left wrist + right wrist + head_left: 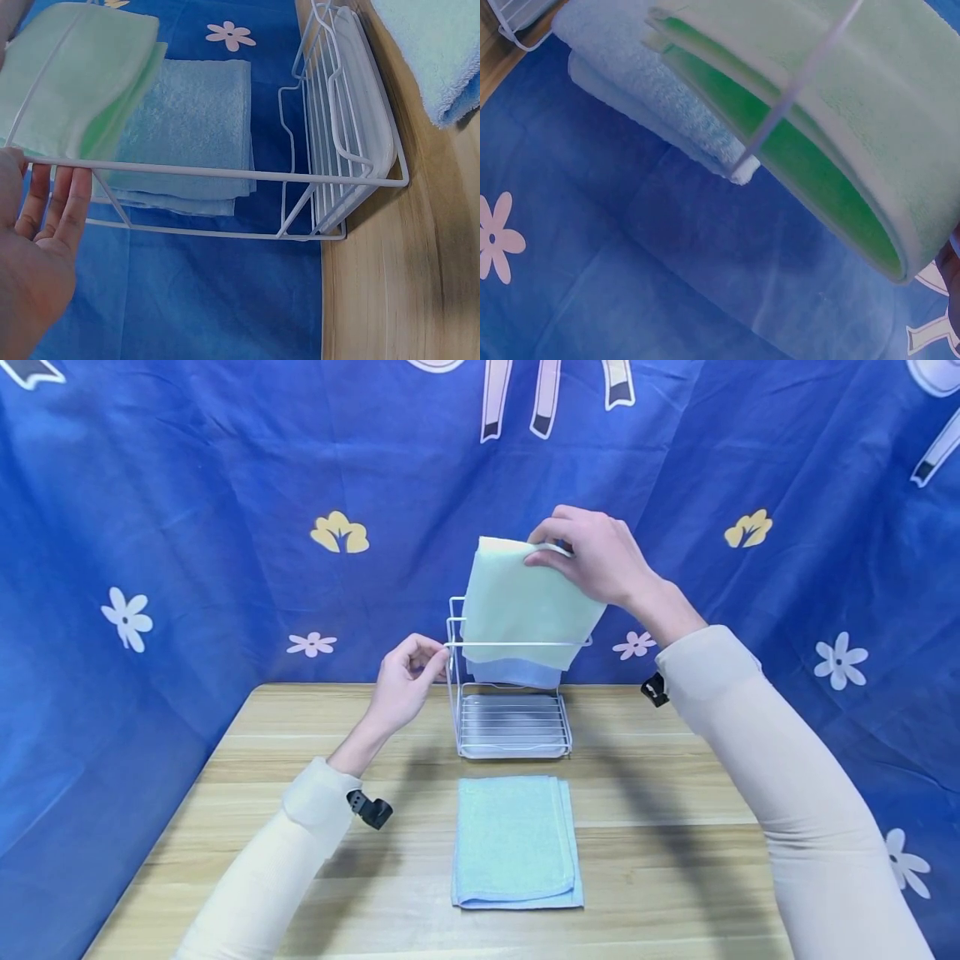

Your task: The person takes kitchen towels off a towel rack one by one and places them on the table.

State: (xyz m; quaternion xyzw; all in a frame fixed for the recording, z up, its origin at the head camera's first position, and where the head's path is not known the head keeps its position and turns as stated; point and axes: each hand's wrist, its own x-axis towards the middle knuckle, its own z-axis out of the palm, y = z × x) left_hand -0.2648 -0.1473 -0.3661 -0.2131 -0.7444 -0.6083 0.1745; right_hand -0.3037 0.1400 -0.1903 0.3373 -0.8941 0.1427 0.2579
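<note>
My right hand [600, 556] pinches the top edge of a folded pale green towel [517, 597], which hangs down behind the front top bar of a white wire rack [517, 644]. The towel's open fold shows a brighter green inside in the right wrist view. Thumb and fingers of my left hand [405, 681] grip the rack's upper left corner. Behind the green towel, a folded light blue towel [199, 120] drapes from the rack, its upper part hidden in the head view. At the rack's foot is a slatted base with a tray [513, 747].
Another folded light blue towel [513, 839] lies flat on the wooden table [660, 877], just in front of the rack. A blue patterned curtain [225, 527] hangs close behind the table and along both its sides.
</note>
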